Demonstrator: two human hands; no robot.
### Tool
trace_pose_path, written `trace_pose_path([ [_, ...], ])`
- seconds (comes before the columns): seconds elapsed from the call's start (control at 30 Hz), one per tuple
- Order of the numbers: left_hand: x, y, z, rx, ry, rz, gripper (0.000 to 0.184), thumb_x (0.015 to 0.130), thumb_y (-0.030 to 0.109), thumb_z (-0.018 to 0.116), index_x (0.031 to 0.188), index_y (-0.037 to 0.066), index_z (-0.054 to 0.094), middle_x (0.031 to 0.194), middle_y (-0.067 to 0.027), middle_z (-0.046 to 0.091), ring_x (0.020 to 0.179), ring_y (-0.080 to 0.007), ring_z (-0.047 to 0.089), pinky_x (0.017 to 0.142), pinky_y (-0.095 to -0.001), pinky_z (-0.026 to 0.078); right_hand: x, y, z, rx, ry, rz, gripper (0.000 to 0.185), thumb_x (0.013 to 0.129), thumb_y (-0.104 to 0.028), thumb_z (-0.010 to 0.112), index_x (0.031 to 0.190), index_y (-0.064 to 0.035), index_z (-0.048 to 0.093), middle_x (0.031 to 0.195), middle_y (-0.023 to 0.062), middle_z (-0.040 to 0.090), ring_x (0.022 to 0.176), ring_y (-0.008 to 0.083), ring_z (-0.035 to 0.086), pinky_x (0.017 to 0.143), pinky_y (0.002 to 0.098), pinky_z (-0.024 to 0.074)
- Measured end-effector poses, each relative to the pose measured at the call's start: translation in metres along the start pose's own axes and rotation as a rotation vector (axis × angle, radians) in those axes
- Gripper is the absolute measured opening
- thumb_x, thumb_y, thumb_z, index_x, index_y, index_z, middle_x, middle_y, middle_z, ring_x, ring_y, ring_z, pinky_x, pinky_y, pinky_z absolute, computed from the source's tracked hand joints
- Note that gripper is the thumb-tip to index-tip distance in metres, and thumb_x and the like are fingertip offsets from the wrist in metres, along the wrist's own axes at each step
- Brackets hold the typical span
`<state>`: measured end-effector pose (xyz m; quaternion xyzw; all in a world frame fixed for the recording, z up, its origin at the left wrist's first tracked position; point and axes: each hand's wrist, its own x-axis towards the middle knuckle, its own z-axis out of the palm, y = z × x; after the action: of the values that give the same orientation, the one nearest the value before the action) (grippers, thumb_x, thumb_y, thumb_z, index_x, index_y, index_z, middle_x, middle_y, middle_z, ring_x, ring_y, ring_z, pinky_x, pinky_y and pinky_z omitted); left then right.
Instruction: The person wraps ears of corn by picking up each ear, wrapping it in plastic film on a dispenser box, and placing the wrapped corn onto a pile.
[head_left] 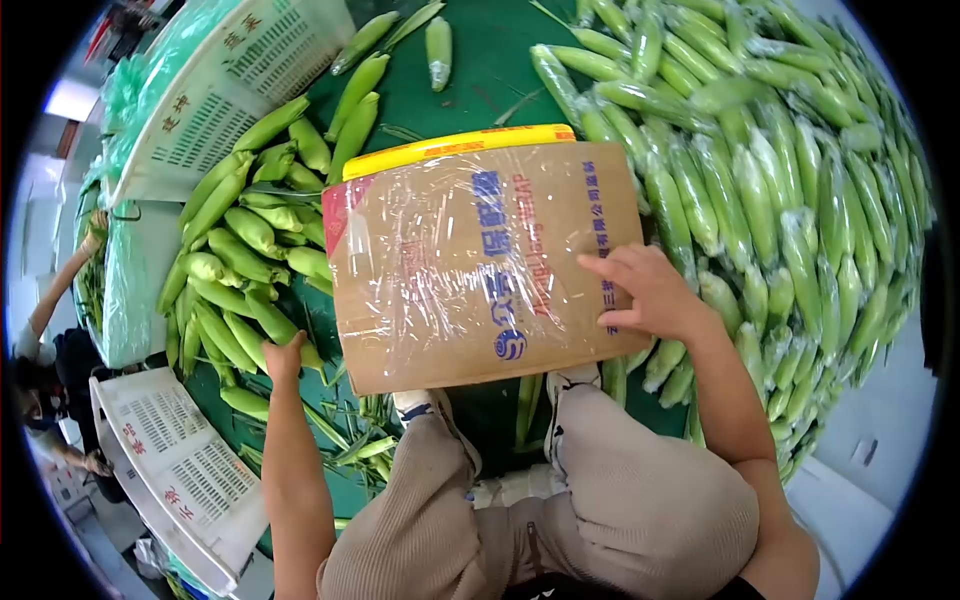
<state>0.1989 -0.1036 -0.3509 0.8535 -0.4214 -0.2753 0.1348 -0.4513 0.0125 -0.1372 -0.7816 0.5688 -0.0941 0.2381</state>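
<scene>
In front of my knees sits a cardboard box [430, 270] covered in clear film, with blue and red print. Along its far edge runs a yellow strip [460, 148] with red lettering. My right hand [650, 292] is at the box's right side, its fingers spread over the edge, holding nothing. On the left, my left hand [286, 358] is closed around an ear of corn [268, 318] in its green husk; some of the fingers are hidden. That ear lies at the near side of a pile of unwrapped corn [245, 230].
A large heap of film-wrapped corn [760, 190] fills the right side. White plastic crates [220, 90] stand at the left, one of them [180, 460] nearer me. Loose husk leaves [350, 440] litter the green surface [480, 60]. Another person's arm [65, 285] shows at far left.
</scene>
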Motion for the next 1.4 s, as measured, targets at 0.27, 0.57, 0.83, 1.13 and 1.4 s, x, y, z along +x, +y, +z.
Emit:
trace_pose_path([
  [0.27, -0.156, 0.186, -0.052, -0.632, -0.112, 0.450, 0.062, 0.076, -0.002, 0.065, 0.136, 0.002, 0.052, 0.114, -0.0082, 0.061, 0.099, -0.0215, 0.062, 0.087, -0.0342, 0.052, 0.013, 0.003, 0.053, -0.187, 0.117, -0.292, 0.035, 0.083, -0.026, 0.077, 0.118, -0.0254, 0.072, 0.082, -0.0009, 0.052, 0.084, 0.0203, 0.052, 0.076, 0.0357, 0.0392],
  [0.57, -0.253, 0.320, 0.007, 0.495, -0.281, 1.307, 0.071, 0.070, 0.018, 0.081, 0.138, 0.025, 0.062, 0.109, -0.0061, 0.063, 0.109, -0.0302, 0.062, 0.087, -0.0430, 0.055, 0.018, -0.026, 0.065, 0.747, 0.788, 0.236, 0.028, 0.096, 0.010, 0.053, 0.120, -0.0029, 0.060, 0.118, 0.0130, 0.070, 0.109, 0.0217, 0.068, 0.092, 0.0323, 0.0534],
  [0.83, -0.241, 0.305, 0.005, 0.238, -0.127, 1.384, 0.077, 0.059, 0.020, 0.093, 0.127, 0.009, 0.059, 0.116, -0.0128, 0.060, 0.111, -0.0352, 0.060, 0.091, -0.0488, 0.052, 0.096, -0.062, 0.051, -0.283, 0.251, -0.155, 0.068, 0.078, -0.038, 0.083, 0.137, -0.0160, 0.057, 0.114, 0.0066, 0.062, 0.110, 0.0259, 0.061, 0.090, 0.0406, 0.0502],
  [1.13, -0.219, 0.224, -0.002, 0.192, 0.016, 1.047, 0.026, 0.082, 0.015, 0.079, 0.107, 0.013, 0.075, 0.104, -0.0132, 0.069, 0.093, -0.0353, 0.065, 0.081, -0.0434, 0.052, 0.085, -0.057, 0.072, 0.139, 0.510, -0.090, 0.076, 0.073, -0.024, 0.089, 0.140, -0.0159, 0.054, 0.112, 0.0095, 0.061, 0.107, 0.0320, 0.059, 0.091, 0.0444, 0.0493],
  [1.4, -0.240, 0.195, 0.005, -0.613, 0.127, 0.904, 0.019, 0.103, -0.005, 0.051, 0.116, -0.003, 0.064, 0.108, -0.0180, 0.073, 0.102, -0.0229, 0.072, 0.088, -0.0344, 0.057, 0.065, -0.078, 0.028, -0.089, 0.051, -0.148, 0.070, 0.078, -0.025, 0.084, 0.137, -0.0053, 0.052, 0.104, 0.0112, 0.059, 0.100, 0.0322, 0.062, 0.084, 0.0438, 0.0529],
])
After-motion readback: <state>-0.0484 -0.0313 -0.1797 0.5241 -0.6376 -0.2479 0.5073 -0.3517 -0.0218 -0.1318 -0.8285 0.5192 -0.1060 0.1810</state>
